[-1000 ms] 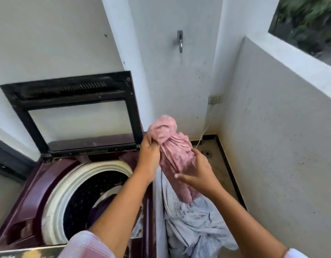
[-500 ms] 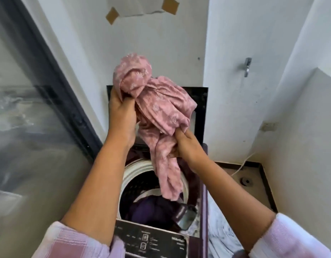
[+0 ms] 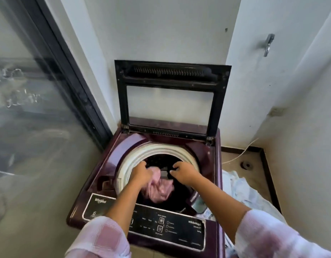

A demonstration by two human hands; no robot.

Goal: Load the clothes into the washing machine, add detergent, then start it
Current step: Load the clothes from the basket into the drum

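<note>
The step in hand is loading. Both hands are over the mouth of the drum (image 3: 135,161) of the machine (image 3: 213,164), and a pink cloth (image 3: 159,190) sits inside the opening, on its near left side, just under the left hand (image 3: 142,174).

The left hand has its fingers curled down and touches the top of the cloth. The cloth is motion-blurred, so I cannot tell whether the hand grips it or merely lies against it. The right hand (image 3: 185,173) hangs beside it over the middle of the drum with its fingers loosely bent and nothing in them, apart from the cloth.

The cloth is a crumpled wad and points no clear way. Its longer run goes from under the left hand toward the near rim, by the panel (image 3: 161,224). The machine opens upward, and its lid (image 3: 170,97) stands upright at the far side against the wall (image 3: 161,34).

As I judge it, loading is only partly done — a pale pile (image 3: 241,192) of clothes lies on the floor (image 3: 235,164) just right of the machine. The next move calls for both hands to come out of the drum empty, then a reach to the right and down for that pile. It should be lifted high enough to pass over the machine's right edge and not drag across it. No detergent is in view, and the panel is yet to be used.
</note>
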